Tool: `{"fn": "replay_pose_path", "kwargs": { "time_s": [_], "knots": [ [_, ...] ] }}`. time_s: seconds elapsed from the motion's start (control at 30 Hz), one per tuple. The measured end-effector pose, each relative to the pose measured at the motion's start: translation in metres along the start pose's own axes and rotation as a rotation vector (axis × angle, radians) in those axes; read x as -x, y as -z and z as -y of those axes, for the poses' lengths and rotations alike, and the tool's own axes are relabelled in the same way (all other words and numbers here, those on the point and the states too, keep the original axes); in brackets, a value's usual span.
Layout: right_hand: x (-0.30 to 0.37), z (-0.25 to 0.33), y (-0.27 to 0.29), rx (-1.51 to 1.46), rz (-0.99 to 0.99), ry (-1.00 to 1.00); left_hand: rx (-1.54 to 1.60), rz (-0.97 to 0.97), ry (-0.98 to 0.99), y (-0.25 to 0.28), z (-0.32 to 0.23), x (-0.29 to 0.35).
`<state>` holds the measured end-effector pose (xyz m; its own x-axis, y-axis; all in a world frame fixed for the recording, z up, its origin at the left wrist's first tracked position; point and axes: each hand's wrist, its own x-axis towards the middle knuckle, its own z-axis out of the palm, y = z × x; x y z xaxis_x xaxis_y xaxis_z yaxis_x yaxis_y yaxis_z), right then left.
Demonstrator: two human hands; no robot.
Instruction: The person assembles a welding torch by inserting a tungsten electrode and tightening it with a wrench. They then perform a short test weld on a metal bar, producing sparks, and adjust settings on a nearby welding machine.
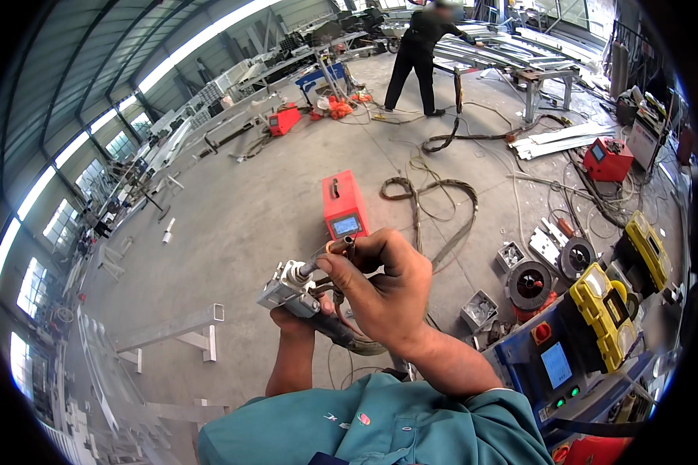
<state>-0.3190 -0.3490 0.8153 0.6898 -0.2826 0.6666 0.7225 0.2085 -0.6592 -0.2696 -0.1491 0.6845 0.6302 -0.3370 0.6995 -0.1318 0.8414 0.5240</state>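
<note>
A welding torch (285, 291) with a silver-grey metal head is held up in front of my chest. My left hand (293, 322) is wrapped round it from below, its fingers mostly hidden behind the body. A grey tube runs from the head up to a copper-coloured nozzle (339, 246). My right hand (392, 283) is closed, with thumb and forefinger pinching at this nozzle end. A thick dark cable (357, 341) trails from the torch toward my right forearm. Just beyond the torch, a red box-shaped machine (343, 203) with a small screen stands on the floor.
At right stand a blue machine (512, 368) with a lit screen, yellow cases (601, 310), wire spools (529, 285) and metal boxes (479, 310). Cables (442, 186) snake across the floor. A metal frame (171, 329) stands at left. A person (420, 54) in dark clothes leans over a far workbench.
</note>
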Motion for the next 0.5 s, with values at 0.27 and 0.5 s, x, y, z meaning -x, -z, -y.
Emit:
{"fn": "replay_pose_path", "kwargs": {
  "time_s": [0.27, 0.5],
  "knots": [
    [0.001, 0.000, 0.002, 0.016, -0.002, 0.033, -0.114, -0.099, 0.004, -0.015, 0.006, -0.004],
    [0.000, 0.002, 0.008, -0.065, 0.065, -0.121, -0.022, -0.194, 0.035, 0.003, 0.001, 0.017]
  ]
}}
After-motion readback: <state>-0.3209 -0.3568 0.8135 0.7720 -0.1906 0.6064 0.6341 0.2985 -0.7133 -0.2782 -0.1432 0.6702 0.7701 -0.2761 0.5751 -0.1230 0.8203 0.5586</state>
